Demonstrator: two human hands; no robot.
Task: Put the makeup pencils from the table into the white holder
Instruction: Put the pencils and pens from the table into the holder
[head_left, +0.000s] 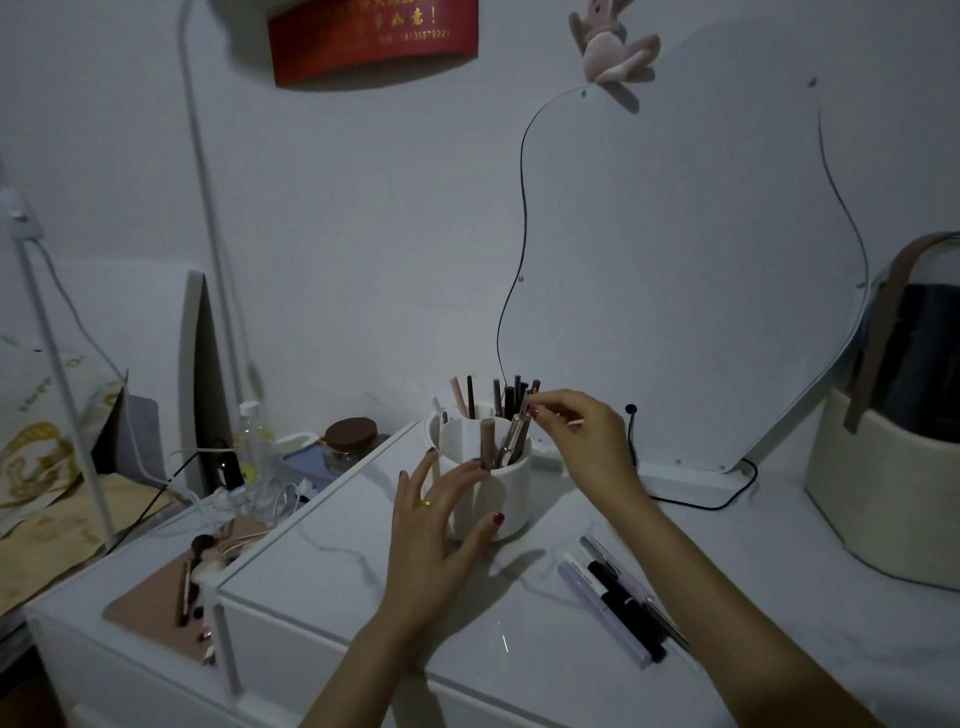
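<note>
The white holder (506, 493) stands on the white table (519, 649) near the middle, with several pencils upright in its compartments. My left hand (436, 525) curls round the holder's front left side, thumb on its lower front. My right hand (576, 436) is just right of the holder's top and pinches the upper end of a slim pencil (519, 431) that stands in the front compartment. Several makeup pencils (618, 597), black, white and lilac, lie together on the table at the right, under my right forearm.
A wavy-edged mirror (691, 260) leans against the wall behind the holder, its black cord trailing on the table. A cream basket (883, 478) stands at far right. A lower side unit at left carries a pink tray (171, 597), brushes, a brown-lidded jar (350, 441), a bottle and cables.
</note>
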